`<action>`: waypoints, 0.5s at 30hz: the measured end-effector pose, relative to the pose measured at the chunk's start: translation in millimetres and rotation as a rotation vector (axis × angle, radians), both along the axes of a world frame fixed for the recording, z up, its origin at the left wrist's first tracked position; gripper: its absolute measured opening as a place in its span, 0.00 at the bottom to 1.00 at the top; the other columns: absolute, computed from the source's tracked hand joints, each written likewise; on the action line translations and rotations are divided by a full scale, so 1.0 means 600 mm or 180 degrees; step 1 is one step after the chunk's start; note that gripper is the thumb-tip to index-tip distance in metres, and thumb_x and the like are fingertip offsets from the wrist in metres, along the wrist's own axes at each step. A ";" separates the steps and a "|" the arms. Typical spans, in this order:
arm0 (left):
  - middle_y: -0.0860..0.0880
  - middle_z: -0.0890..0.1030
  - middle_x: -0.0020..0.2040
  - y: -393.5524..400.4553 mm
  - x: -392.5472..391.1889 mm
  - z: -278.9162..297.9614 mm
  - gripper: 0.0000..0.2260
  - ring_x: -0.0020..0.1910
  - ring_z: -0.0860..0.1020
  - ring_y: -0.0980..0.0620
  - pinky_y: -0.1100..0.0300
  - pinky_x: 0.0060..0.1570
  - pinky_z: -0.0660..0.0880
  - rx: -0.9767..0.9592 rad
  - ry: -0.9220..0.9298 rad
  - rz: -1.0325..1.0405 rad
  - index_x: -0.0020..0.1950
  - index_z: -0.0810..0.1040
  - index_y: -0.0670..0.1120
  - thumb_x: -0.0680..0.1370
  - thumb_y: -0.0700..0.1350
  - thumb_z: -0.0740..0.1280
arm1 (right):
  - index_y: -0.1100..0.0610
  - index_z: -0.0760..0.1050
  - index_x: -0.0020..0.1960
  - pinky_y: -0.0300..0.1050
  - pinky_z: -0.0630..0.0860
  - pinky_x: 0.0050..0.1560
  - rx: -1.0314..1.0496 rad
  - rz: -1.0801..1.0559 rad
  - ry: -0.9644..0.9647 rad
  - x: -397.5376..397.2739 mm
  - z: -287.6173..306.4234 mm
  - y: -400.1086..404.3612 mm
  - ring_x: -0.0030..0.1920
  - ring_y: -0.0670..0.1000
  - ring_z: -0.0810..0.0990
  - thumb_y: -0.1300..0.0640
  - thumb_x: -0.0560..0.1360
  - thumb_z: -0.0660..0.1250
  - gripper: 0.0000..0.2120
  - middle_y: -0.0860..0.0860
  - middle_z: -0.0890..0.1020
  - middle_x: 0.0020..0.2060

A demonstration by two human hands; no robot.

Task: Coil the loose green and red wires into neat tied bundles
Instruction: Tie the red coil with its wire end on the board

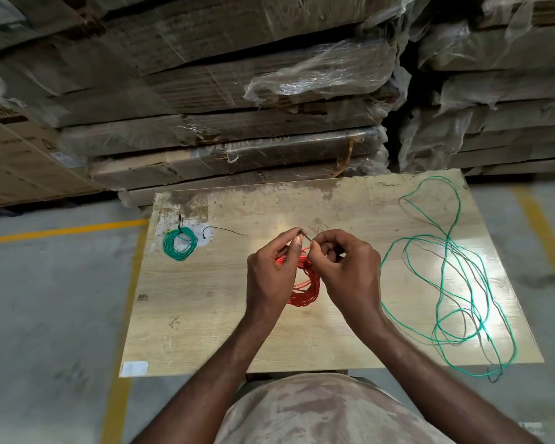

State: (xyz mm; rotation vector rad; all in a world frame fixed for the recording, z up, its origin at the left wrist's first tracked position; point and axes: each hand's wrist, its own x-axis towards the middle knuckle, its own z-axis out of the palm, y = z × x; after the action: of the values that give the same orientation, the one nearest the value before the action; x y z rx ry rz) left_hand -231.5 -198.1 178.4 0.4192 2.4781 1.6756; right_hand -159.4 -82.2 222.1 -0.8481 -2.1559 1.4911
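Observation:
A coiled red wire hangs between my hands above the middle of the wooden board. My left hand grips the coil's top and pinches the head of a black tie. My right hand pinches the tie's other end close by. A green coil, bound with a black tie, lies at the board's far left. A long loose green wire sprawls over the right side, and its end hangs off the near edge.
A spare black tie lies right of the green coil. Stacked cartons wrapped in plastic film rise just behind the board. Grey concrete floor with yellow lines surrounds it.

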 end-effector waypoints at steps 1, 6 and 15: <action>0.54 0.88 0.60 0.000 0.000 -0.001 0.14 0.56 0.86 0.65 0.63 0.56 0.84 0.0001 0.0009 -0.0005 0.70 0.85 0.48 0.85 0.47 0.71 | 0.50 0.84 0.42 0.47 0.79 0.36 -0.0006 -0.0010 0.0006 -0.001 -0.001 0.001 0.30 0.42 0.75 0.59 0.75 0.75 0.05 0.44 0.79 0.28; 0.53 0.88 0.61 0.000 -0.002 -0.004 0.14 0.57 0.86 0.64 0.61 0.57 0.84 -0.0050 0.0046 -0.0020 0.71 0.84 0.48 0.85 0.48 0.71 | 0.50 0.84 0.43 0.47 0.79 0.36 0.0019 0.0006 0.0013 -0.003 0.000 0.001 0.30 0.42 0.76 0.58 0.75 0.75 0.04 0.44 0.80 0.29; 0.57 0.86 0.62 0.003 0.000 -0.007 0.14 0.60 0.84 0.65 0.63 0.59 0.83 -0.0061 0.0122 -0.0333 0.70 0.84 0.47 0.85 0.44 0.71 | 0.54 0.85 0.46 0.33 0.74 0.34 -0.0023 0.0052 0.0092 -0.009 -0.009 0.012 0.30 0.41 0.79 0.59 0.79 0.75 0.03 0.41 0.81 0.29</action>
State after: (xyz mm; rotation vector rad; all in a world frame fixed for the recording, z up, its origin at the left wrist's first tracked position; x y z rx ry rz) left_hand -231.3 -196.1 173.9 0.5734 2.4503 1.6174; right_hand -165.0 -74.9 216.5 -0.8082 -2.1426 1.5108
